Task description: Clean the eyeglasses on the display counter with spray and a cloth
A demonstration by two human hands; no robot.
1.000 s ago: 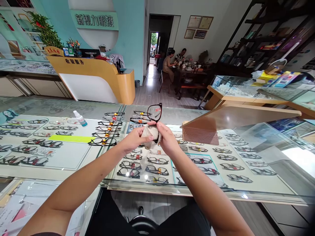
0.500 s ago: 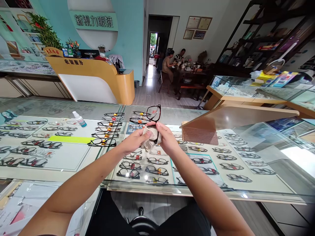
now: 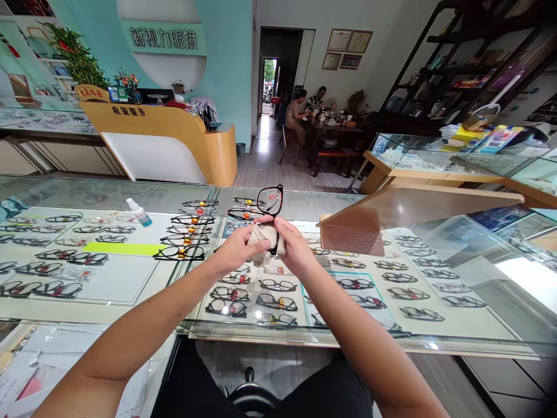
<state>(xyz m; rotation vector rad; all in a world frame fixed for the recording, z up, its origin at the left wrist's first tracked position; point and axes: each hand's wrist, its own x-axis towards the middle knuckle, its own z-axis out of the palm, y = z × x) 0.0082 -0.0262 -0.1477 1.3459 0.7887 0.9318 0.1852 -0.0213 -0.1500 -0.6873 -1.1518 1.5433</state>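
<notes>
Your left hand [image 3: 237,251] pinches a soft, crumpled beige cloth [image 3: 263,237] around one lens of the dark-rimmed glasses [image 3: 270,204]. Your right hand [image 3: 297,248] grips the frame's lower part, fingers closed. The free lens stands above both hands, over the glass counter [image 3: 130,273]. Both forearms stretch forward and converge. A small spray bottle [image 3: 139,211] lies to the left.

Pretty standard optician's shop: turquoise wall with a white arch sign [image 3: 162,39] up back, curved yellow-and-white reception desk [image 3: 165,139] under it with a potted green plant [image 3: 78,58] on the end. Grey tiled floor [image 3: 278,168] runs to a daylit open doorway [image 3: 270,72]. Framed certificates [image 3: 348,49] hang on the white wall, two people sit at a dark wooden table [image 3: 335,136], and dark shelving [image 3: 470,64] fills the right.
</notes>
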